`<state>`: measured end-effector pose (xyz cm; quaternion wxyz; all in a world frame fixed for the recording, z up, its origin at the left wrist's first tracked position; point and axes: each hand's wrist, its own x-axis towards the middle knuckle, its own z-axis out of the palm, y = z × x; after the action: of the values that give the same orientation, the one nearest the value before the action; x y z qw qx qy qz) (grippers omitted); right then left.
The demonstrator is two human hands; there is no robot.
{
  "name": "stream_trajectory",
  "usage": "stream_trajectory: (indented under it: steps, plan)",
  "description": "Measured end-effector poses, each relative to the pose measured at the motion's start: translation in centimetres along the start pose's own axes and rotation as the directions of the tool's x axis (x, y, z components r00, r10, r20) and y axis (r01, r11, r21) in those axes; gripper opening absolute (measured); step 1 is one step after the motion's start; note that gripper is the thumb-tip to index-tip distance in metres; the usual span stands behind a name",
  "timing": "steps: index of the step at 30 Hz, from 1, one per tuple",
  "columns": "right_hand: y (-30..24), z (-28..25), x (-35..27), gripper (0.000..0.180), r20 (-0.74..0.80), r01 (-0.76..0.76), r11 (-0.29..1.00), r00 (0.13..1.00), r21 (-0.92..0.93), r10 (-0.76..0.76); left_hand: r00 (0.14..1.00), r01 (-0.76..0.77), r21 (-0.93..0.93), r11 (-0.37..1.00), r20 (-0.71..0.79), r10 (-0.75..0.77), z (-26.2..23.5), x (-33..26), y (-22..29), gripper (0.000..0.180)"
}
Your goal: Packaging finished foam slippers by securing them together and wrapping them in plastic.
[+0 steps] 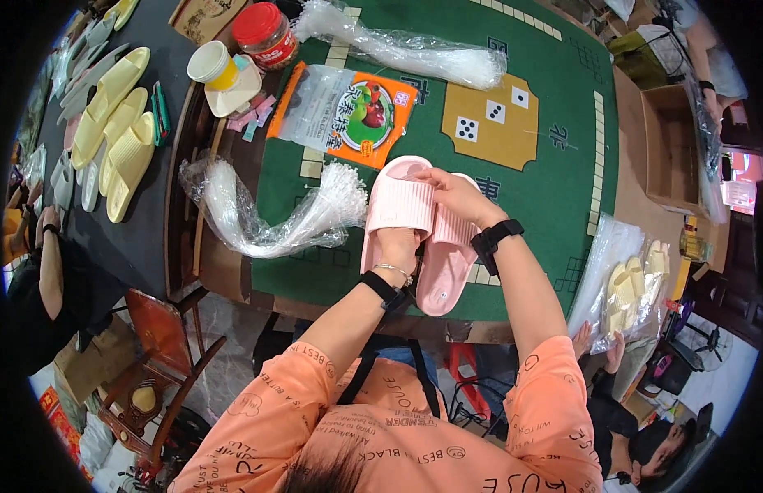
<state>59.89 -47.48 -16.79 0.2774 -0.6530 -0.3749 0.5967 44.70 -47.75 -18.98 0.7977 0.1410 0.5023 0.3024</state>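
Observation:
A pair of pink slippers with ribbed straps lies side by side on the green table cover (554, 271), toes pointing away from me. My left hand (397, 246) reaches into the left slipper (394, 205) from the heel side and grips it; its fingertips are hidden under the strap. Bent over the top of the pair, my right hand (460, 198) pinches at the inner edge of the left slipper's strap. Under my right wrist rests the right slipper (444, 278), its heel nearest me. What the right fingertips hold, if anything besides the strap, is too small to see.
Bundles of thin white plastic ties (275, 222) in clear wrap lie left and at the back (431, 57). An orange printed bag (349, 115), red-lidded jar (266, 37) and cup (213, 67) stand beyond. Yellow slippers (128, 164) cover the left table; another person handles bagged slippers (628, 292) at right.

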Motion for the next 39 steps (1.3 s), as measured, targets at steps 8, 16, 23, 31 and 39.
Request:
stream_trajectory:
  steps: [8,16,23,31,39]
  plan:
    - [0.3,-0.5,0.5,0.035,0.116,-0.008,0.996,0.993,-0.085,0.018,0.982,-0.191,0.049,0.98,0.021,0.19,0.5,0.6,-1.0,0.012]
    - [-0.4,0.9,0.1,0.026,-0.204,-0.002,0.967,0.977,0.255,0.055,0.982,-0.18,0.339,0.924,0.123,0.146,-2.1,-0.8,-1.2,0.011]
    - [-2.5,-0.6,-3.0,0.023,-0.284,0.1,0.943,0.959,0.317,-0.006,0.586,-0.642,0.758,-0.115,0.582,0.564,0.6,-3.4,7.8,0.028]
    - [-1.0,-1.7,-4.0,0.022,-0.367,0.242,0.942,0.919,0.23,-0.147,0.657,-0.74,0.666,0.095,0.686,0.311,3.7,4.4,6.0,0.013]
    - [7.5,-3.3,-5.8,0.024,-0.846,-0.35,0.936,0.509,-0.035,0.159,0.655,-0.751,0.66,-0.003,0.745,0.128,5.0,4.9,6.5,0.013]
